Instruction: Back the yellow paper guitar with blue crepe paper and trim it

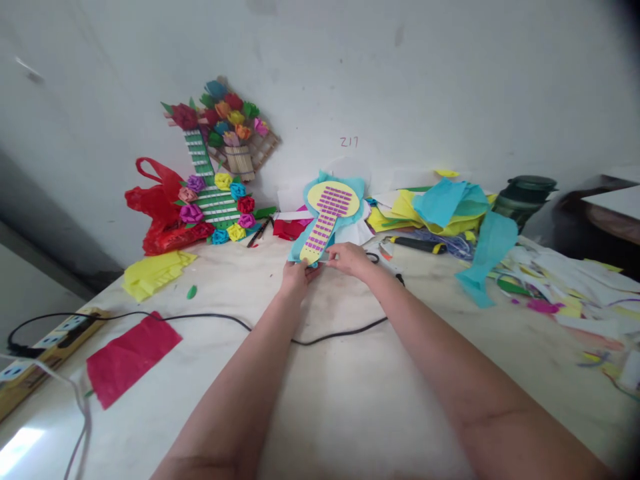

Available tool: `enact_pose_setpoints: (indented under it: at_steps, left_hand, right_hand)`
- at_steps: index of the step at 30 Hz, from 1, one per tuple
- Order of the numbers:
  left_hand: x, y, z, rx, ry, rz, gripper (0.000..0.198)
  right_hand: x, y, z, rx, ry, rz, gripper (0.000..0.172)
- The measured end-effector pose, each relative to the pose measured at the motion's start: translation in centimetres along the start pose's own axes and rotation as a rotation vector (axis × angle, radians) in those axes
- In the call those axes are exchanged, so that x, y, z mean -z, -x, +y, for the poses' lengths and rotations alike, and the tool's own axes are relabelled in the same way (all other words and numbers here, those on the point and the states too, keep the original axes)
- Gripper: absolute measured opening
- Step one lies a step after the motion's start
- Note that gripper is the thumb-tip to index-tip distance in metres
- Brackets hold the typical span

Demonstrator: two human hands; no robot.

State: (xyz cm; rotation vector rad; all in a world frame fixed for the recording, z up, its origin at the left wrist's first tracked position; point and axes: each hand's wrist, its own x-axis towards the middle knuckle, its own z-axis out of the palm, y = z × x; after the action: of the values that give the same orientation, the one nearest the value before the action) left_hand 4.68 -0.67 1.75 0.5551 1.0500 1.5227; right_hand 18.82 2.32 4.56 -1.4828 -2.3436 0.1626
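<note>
A paper craft piece, yellow with rows of purple strips on a light blue backing, leans against the wall at the far side of the table. My left hand pinches its lower left end. My right hand grips the lower right end, fingers closed on the handle part. Both arms reach straight out across the table.
Paper-flower decorations and a red plastic bag stand at the back left. Loose coloured paper and scraps pile at the right. A black cable crosses the table from a power strip. Red paper lies at the left.
</note>
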Motion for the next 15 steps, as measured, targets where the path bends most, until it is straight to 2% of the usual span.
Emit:
enact_pose_setpoints:
  at_steps: [4,7,9,11,15]
  left_hand:
    - [0.6,-1.0,-0.1,-0.071,-0.125,0.056,0.041]
    - [1.2,-1.5,0.1,-0.187,-0.206,0.064,0.056]
    - [1.6,-1.6,0.3,-0.243,-0.236,0.001,0.073]
    - [1.8,-1.5,0.6,-0.259,-0.257,-0.101,0.080]
    - [2.1,-1.5,0.9,-0.213,-0.315,-0.231,0.065]
  right_hand:
    - [-0.9,0.0,0.4,-0.015,-0.024,-0.006,0.012]
    - [-1.3,0.0,0.3,-0.015,-0.045,0.017,0.014]
    - [-1.3,-0.1,0.3,-0.011,-0.042,0.031,0.014]
    - [-1.2,-0.2,0.3,-0.008,-0.037,0.035,0.014]
    - [-1.2,-0.2,0.3,-0.013,-0.040,0.040,0.016]
